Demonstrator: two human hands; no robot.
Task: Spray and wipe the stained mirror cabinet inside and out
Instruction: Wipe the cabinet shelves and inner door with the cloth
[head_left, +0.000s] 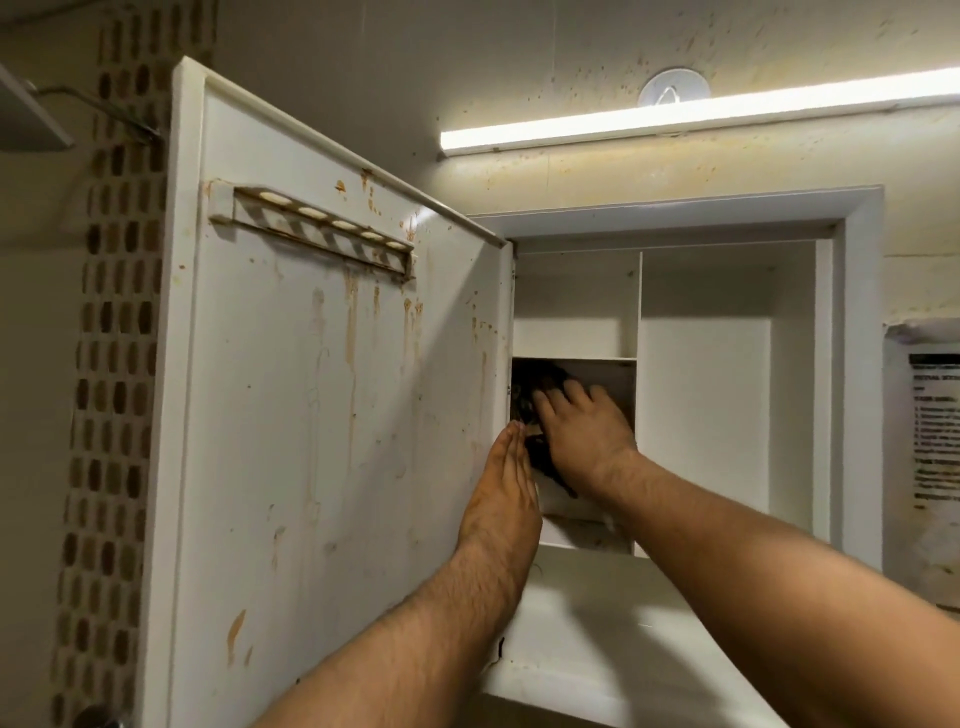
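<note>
The white cabinet hangs open on the wall. Its door swings out to the left, its inner face streaked with brown drips and stains. My left hand lies flat with straight fingers against the door's hinge-side edge. My right hand reaches into the lower left compartment and presses a dark cloth against the back panel there. Most of the cloth is hidden under the hand. No spray bottle is in view.
A slotted holder rail is fixed high on the door's inner face. A lit tube lamp runs above the cabinet. Brown mosaic tiles line the wall at left. A printed notice hangs at the right edge.
</note>
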